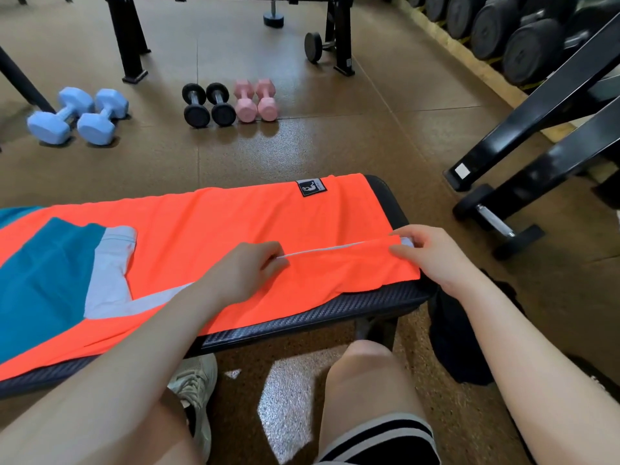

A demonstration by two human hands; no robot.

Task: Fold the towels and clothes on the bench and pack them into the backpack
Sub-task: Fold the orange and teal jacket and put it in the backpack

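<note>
One orange garment (235, 226) with teal and grey panels is lying spread along a black padded bench (302, 322), a black label (311, 187) showing near its far corner. Six small dumbbells are sitting on the floor beyond the fingers: two blue (77, 115), two black (208, 105), two pink (256, 100). More black weights are filling a rack (523, 35) at far right. A dark bag (459, 344), possibly the backpack, is slumping on the floor just below the right wrist. The garment's near hem is running along the bench's near edge, and open brown floor is stretching past the bench's far edge. The left hand (243, 271) is pinching the grey-trimmed edge with curled fingers; the right hand (432, 251) is pinching the same edge at the bench's end, between thumb and fingertips (396, 251). The strip of cloth between both hands is lifting slightly off the garment.
</note>
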